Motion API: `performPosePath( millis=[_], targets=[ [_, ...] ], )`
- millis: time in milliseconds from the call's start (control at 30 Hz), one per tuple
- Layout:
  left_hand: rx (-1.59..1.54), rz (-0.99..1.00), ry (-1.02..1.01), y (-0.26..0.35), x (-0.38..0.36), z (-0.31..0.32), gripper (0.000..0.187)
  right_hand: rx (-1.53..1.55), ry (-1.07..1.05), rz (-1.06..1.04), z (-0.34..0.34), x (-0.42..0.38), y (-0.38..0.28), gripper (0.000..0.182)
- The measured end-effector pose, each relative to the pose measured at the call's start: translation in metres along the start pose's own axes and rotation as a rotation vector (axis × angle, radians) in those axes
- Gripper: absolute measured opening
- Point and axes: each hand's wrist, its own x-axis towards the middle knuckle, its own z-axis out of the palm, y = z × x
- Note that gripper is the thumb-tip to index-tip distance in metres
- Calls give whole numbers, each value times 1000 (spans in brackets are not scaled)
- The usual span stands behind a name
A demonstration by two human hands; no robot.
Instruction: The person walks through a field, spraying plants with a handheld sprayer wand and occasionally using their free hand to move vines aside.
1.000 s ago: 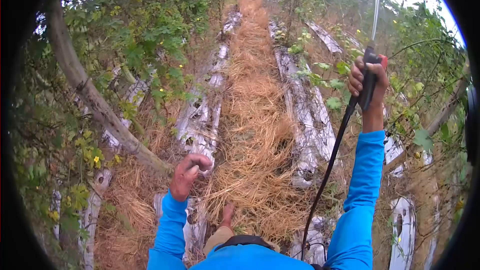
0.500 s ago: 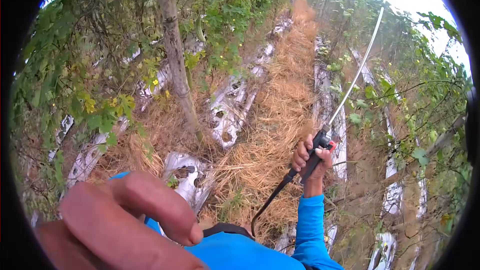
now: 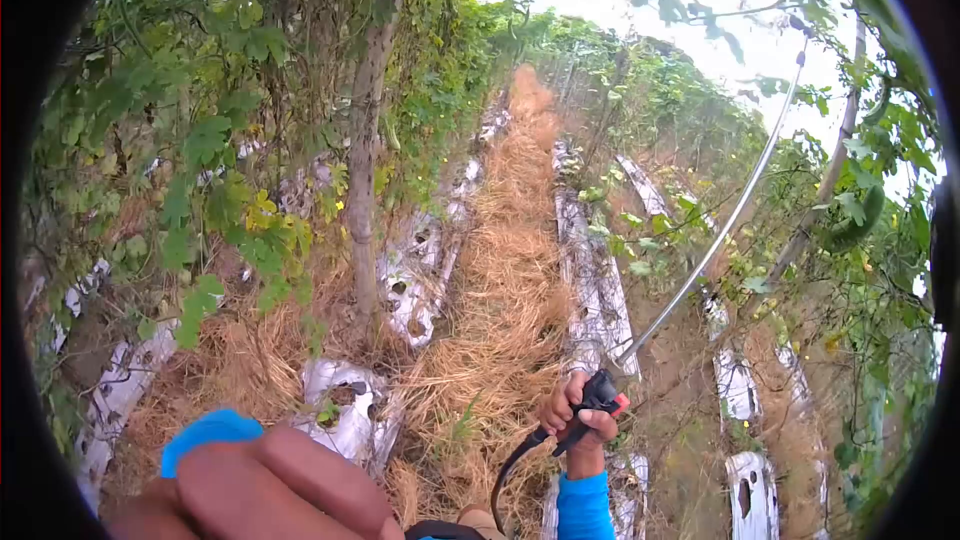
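Observation:
My right hand (image 3: 590, 430) is wrapped round the black handle of a spray wand (image 3: 601, 392), which has a red part at its side. From the handle a long, thin metal lance (image 3: 722, 236) slants up to the right, its tip among the leaves. A black hose (image 3: 505, 470) runs from the handle down toward my body. Very close to the camera at lower left is my left hand (image 3: 270, 490), blurred, with its fingers curled together. Whatever it may hold is hidden.
A straw-covered path (image 3: 515, 270) runs ahead between beds under white plastic mulch (image 3: 410, 285) with holes. A wooden post (image 3: 364, 160) stands left of it. Leafy vines hang on both sides; a green gourd (image 3: 858, 220) hangs at right, near a leaning pole (image 3: 815, 195).
The view has tilted up and shifted, showing more sky and vines. The right hand and wand now appear lower and further left. The left hand has sunk lower, its fingers closer together.

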Motion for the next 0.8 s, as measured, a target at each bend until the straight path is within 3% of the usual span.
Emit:
performPosePath(
  millis=[100,167,367,433,500,567,800],
  targets=[
    [6,-19,157,41,-8,33,13,-125,27,-38,16,-35,0,31],
    [2,-63,259,66,-14,59,13,-150,190,-68,35,-65,3,29],
    [-46,-201,85,127,-59,99,10,-672,622,-67,27,-204,1,29],
    [-66,-237,24,154,-75,120,9,-1066,836,-182,21,-267,-4,30],
    [-80,-286,-48,182,-88,139,8,-1078,962,-239,38,-327,-14,25],
    [-105,-332,-137,216,-92,151,7,-1378,1037,-225,40,-394,-19,25],
    [-221,-505,-406,317,-75,132,7,-1387,1171,-53,113,-543,-30,29]
  ],
)
